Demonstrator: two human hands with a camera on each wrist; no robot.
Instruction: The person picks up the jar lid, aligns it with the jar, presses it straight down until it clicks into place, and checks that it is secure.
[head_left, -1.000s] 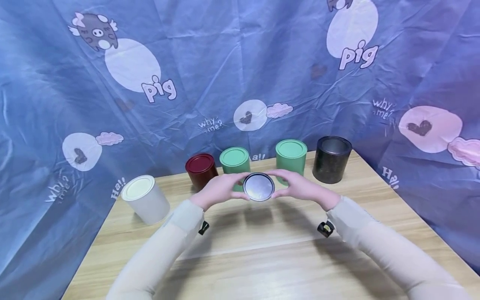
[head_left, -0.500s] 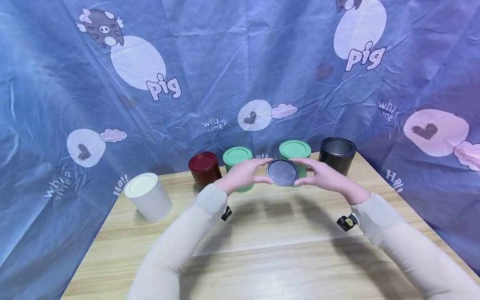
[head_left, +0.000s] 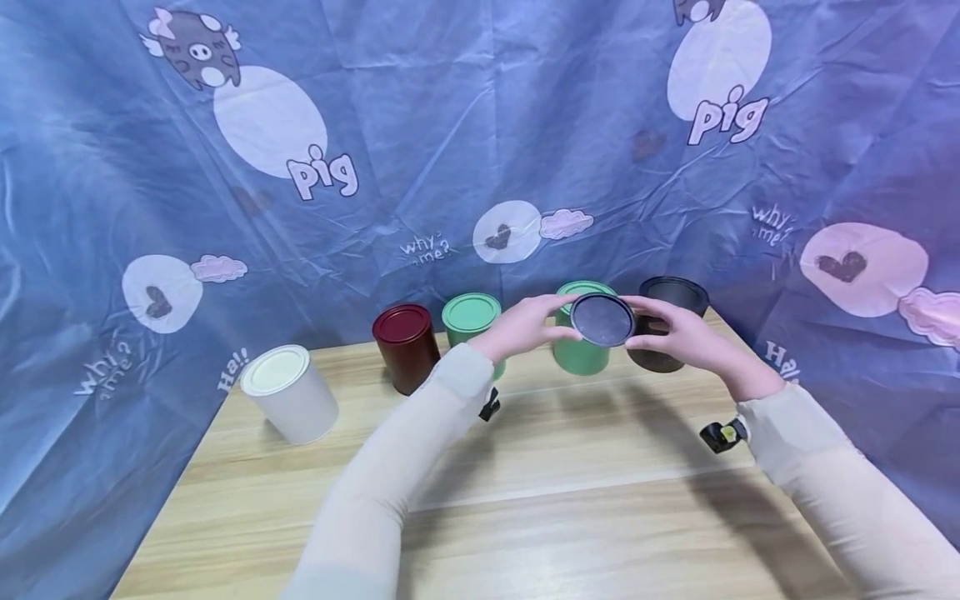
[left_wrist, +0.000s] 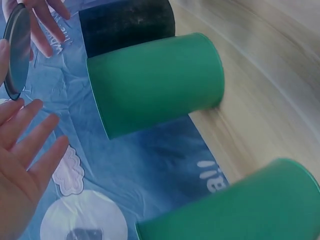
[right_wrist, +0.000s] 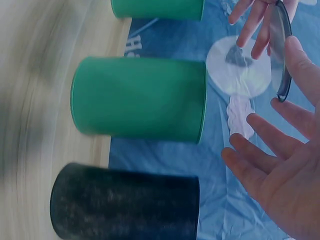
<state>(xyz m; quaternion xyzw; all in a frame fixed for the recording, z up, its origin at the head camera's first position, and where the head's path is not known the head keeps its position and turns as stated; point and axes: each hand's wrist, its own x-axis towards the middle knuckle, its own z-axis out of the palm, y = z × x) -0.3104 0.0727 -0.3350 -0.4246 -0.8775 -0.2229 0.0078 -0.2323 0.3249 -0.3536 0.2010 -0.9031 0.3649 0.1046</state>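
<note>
A round dark lid (head_left: 602, 319) is raised above the table, its grey face toward me. My left hand (head_left: 525, 323) pinches its left edge between thumb and forefinger, and my right hand (head_left: 686, 333) does the same on the right. In the left wrist view the other fingers of the left hand (left_wrist: 22, 160) are spread apart. The lid (right_wrist: 280, 55) appears nearly edge-on in the right wrist view. Behind it stands a lidded green can (head_left: 581, 354). Right of that is a black can (head_left: 675, 292) with an open top, partly hidden by my right hand.
Along the back stand a second green can (head_left: 471, 312), partly covered by my left hand, and a dark red can (head_left: 405, 350). A white can (head_left: 291, 400) is at the left. A blue printed cloth (head_left: 420, 100) hangs behind the wooden table (head_left: 540, 517).
Both hands have carried the lid to the right and upward, from between the green cans to in front of the right green can, close to the black can. The cans stay put.
</note>
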